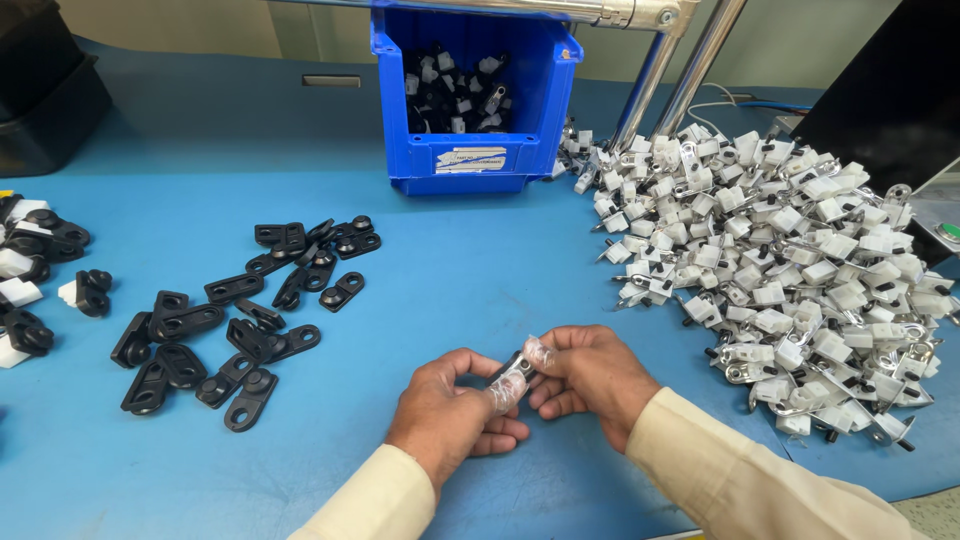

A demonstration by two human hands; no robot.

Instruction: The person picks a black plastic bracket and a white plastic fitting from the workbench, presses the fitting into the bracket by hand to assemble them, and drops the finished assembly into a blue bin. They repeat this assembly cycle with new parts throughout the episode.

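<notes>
My left hand (455, 410) and my right hand (590, 372) meet low over the blue table (480, 270), near its front edge. Together they pinch one small black and metal part (517, 367) between thumbs and forefingers. Clear finger cots cover the left forefinger and the right thumb tip. Most of the part is hidden by the fingers. Both wrists wear cream sleeves.
A big heap of white and metal parts (790, 260) lies at the right. Loose black plastic pieces (240, 320) are scattered at the left, with more black and white parts (35, 270) at the far left edge. A blue bin (470, 160) holding parts stands at the back.
</notes>
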